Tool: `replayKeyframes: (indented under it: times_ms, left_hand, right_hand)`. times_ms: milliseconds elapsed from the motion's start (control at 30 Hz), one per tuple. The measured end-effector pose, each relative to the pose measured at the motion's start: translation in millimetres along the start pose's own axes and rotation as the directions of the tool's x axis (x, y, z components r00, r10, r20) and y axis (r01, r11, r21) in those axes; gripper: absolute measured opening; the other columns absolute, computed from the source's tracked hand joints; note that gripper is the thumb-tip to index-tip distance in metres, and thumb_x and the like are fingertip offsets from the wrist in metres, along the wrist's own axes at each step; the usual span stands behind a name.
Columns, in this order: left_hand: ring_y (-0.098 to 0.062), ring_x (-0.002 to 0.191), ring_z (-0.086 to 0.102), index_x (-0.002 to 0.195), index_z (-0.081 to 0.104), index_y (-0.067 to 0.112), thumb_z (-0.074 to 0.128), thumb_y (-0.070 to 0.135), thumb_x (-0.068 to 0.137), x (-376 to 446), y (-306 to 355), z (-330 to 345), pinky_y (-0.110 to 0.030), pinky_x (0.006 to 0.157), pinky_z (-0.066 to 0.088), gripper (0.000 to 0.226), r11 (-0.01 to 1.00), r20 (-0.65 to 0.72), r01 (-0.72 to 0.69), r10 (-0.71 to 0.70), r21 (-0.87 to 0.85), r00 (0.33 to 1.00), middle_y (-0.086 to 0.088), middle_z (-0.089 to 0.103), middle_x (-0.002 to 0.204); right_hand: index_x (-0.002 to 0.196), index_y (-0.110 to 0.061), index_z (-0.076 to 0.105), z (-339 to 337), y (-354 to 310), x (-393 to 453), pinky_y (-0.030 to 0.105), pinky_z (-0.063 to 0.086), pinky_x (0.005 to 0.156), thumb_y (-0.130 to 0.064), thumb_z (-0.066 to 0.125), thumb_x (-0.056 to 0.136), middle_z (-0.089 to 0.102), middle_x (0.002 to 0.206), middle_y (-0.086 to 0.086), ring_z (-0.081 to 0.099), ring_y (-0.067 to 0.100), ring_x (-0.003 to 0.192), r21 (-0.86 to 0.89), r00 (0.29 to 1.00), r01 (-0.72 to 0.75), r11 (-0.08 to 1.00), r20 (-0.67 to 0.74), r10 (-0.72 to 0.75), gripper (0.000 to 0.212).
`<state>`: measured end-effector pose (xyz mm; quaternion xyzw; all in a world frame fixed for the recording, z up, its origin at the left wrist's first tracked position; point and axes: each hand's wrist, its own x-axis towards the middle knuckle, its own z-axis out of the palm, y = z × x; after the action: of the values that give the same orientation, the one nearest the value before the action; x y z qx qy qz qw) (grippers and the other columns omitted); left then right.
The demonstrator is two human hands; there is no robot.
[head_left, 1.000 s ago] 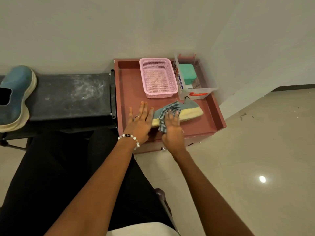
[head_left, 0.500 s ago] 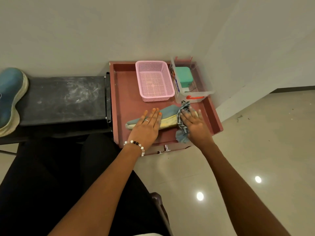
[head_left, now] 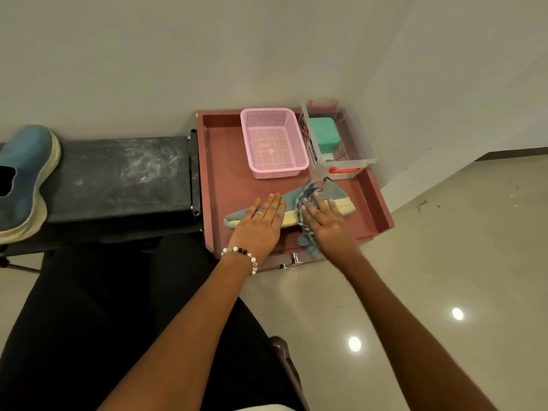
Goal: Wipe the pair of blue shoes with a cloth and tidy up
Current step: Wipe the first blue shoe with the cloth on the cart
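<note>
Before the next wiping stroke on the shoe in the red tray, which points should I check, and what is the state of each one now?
1. Blue shoe with cream sole lies on its side in the red tray: ok.
2. Left hand presses flat on the shoe to steady it: ok.
3. Right hand presses the blue checked cloth onto the shoe: ok.
4. Cloth tail hangs over the tray's front edge: not ok, gather it.
5. Second blue shoe waits on the black bench; wiped or not: cannot tell.
6. Pink plastic basket stands apart from the shoe: ok.
</note>
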<state>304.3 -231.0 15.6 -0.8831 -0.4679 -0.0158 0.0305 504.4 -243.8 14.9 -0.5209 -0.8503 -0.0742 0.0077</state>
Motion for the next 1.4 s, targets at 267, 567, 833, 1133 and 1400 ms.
replayKeyframes:
  times_ms: [267, 567, 833, 1133, 1400]
  left_hand:
    - [-0.025, 0.121, 0.057, 0.127, 0.058, 0.0, 0.024, 0.008, 0.086, 4.0, 4.2, 1.3, -0.04, 0.1, 0.047, 0.054, 0.998, -0.065, -0.028, 0.025, -0.049, 0.998, -0.017, 0.058, 0.131]
    - [-0.024, 0.118, 0.059, 0.124, 0.061, 0.001, 0.027, 0.009, 0.085, 4.2, 6.6, 2.7, -0.04, 0.095, 0.049, 0.053, 0.998, -0.066, -0.025, 0.021, -0.065, 0.998, -0.016, 0.059, 0.129]
    - [-0.021, 0.119, 0.058, 0.128, 0.058, 0.003, 0.025, 0.009, 0.084, -1.2, 4.6, 1.4, -0.037, 0.094, 0.051, 0.055, 0.994, -0.086, -0.06, 0.052, -0.089, 0.995, -0.014, 0.057, 0.132]
    - [-0.023, 0.117, 0.06, 0.126, 0.06, 0.002, 0.026, 0.007, 0.084, 0.3, 3.1, 0.2, -0.038, 0.092, 0.052, 0.054, 0.994, -0.057, -0.053, 0.048, -0.097, 0.997, -0.015, 0.059, 0.13]
    - [-0.024, 0.117, 0.06, 0.125, 0.061, 0.002, 0.028, 0.008, 0.087, -1.7, 5.6, 1.2, -0.038, 0.093, 0.051, 0.05, 0.994, -0.011, -0.082, 0.082, -0.068, 0.997, -0.015, 0.059, 0.13]
  right_hand:
    - [0.131, 0.004, 0.049, -9.1, 48.2, -7.6, 0.052, 0.019, 0.112, 0.002, 0.063, 0.074, 0.049, 0.137, 0.019, 0.028, 0.039, 0.138, 0.06, 0.873, -0.471, 0.88, 0.175, 0.455, 0.058]
    - [0.143, 0.002, 0.027, -15.8, -43.0, 33.2, 0.046, 0.014, 0.117, -0.006, 0.048, 0.084, 0.023, 0.152, 0.021, 0.012, 0.035, 0.143, 0.122, 0.767, -0.633, 0.764, 0.23, 0.599, 0.063]
    - [0.121, 0.004, 0.059, 5.9, -1.1, -13.7, 0.043, 0.017, 0.112, -0.013, 0.043, 0.083, 0.059, 0.125, 0.021, 0.054, 0.038, 0.119, 0.111, 0.99, -0.08, 0.991, -0.108, 0.092, 0.045]
    - [0.119, 0.008, 0.058, 0.8, 28.4, -10.1, 0.056, 0.043, 0.098, 0.012, 0.054, 0.071, 0.06, 0.119, 0.027, 0.055, 0.045, 0.113, 0.269, 0.793, -0.597, 0.756, 0.052, 0.608, 0.048]
    - [0.114, 0.005, 0.059, -18.4, 39.5, -3.8, 0.04, 0.045, 0.084, -0.005, 0.043, 0.091, 0.062, 0.109, 0.026, 0.057, 0.043, 0.104, 0.384, 0.535, -0.825, 0.414, 0.298, 0.791, 0.03]
